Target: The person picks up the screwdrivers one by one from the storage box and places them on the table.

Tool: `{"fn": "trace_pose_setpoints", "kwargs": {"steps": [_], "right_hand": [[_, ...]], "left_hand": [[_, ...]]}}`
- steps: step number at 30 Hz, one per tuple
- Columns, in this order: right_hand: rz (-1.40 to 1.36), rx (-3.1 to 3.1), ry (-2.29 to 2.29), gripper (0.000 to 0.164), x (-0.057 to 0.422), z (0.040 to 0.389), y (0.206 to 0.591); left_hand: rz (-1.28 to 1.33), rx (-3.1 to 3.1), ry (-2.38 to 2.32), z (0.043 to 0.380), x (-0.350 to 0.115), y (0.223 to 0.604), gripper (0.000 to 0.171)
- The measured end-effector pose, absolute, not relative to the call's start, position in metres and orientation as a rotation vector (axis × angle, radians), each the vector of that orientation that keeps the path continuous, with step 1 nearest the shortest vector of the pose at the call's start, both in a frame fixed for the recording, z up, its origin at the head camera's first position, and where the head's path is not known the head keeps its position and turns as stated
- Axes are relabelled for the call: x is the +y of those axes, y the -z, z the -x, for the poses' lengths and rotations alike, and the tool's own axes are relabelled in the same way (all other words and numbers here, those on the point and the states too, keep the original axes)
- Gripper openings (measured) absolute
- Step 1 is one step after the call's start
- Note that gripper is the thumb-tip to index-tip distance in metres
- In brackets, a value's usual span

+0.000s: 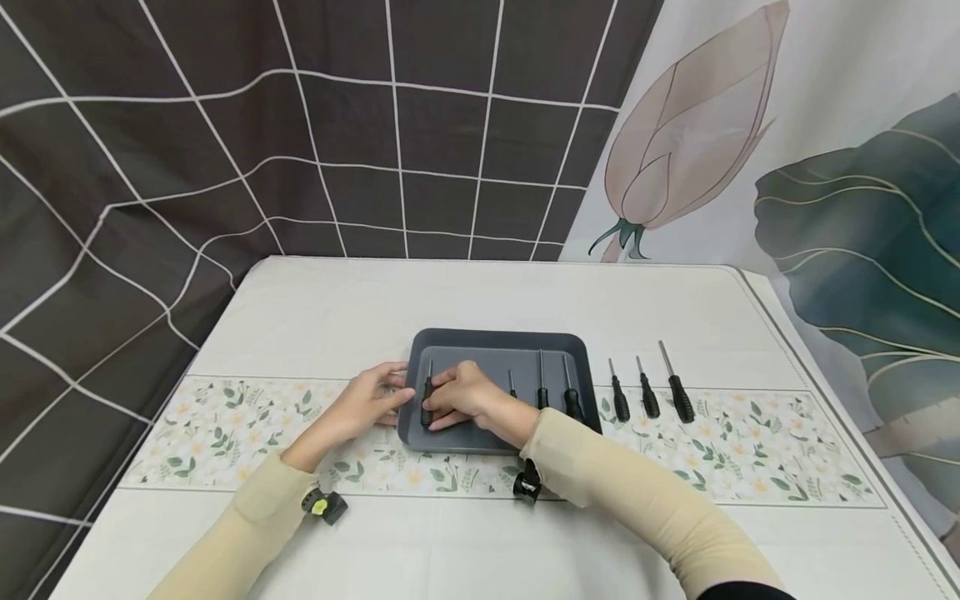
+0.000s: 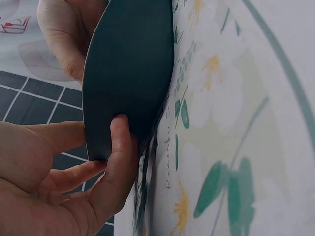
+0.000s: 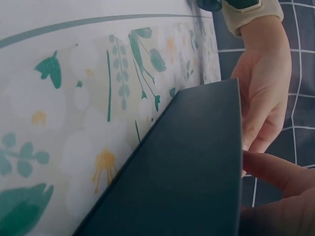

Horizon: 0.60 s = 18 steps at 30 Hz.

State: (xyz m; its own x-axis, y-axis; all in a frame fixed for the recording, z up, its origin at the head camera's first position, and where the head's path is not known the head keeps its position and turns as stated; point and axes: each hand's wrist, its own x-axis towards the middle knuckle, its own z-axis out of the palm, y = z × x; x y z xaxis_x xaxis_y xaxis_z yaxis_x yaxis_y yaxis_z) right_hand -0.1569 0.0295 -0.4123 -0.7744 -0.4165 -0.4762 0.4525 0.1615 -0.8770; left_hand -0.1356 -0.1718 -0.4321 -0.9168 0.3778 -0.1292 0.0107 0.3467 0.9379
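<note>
A grey tray (image 1: 495,444) rests on the table. My left hand (image 1: 367,400) is at its left side, thumb at the rim; in the left wrist view, fingers (image 2: 120,142) touch the tray's outer wall (image 2: 133,59). Inside the tray's left part lies a black-handled screwdriver (image 1: 427,392), its shaft towards the back. My right hand (image 1: 468,396) reaches over the tray and pinches that handle. In the right wrist view the tray wall (image 3: 197,162) hides the screwdriver. Farther right in the tray lie a short screwdriver (image 1: 512,383), a longer one (image 1: 542,392) and a thick-handled screwdriver (image 1: 572,400).
Right of the tray, three black-handled screwdrivers lie in a row: a small one (image 1: 619,400), another small one (image 1: 648,398) and a larger one (image 1: 680,396). A floral band (image 1: 765,450) crosses the white table (image 1: 337,308). A dark checked curtain (image 1: 442,133) hangs behind.
</note>
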Motion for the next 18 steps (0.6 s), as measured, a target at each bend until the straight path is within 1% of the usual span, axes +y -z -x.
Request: {"fn": "trace_pose_setpoints", "kwargs": {"steps": [18], "right_hand": [[-0.007, 1.743, 1.714, 0.053, 0.043, 0.158, 0.397]], "left_hand": [[-0.302, 2.308, -1.579, 0.136, -0.170, 0.431, 0.057]]}}
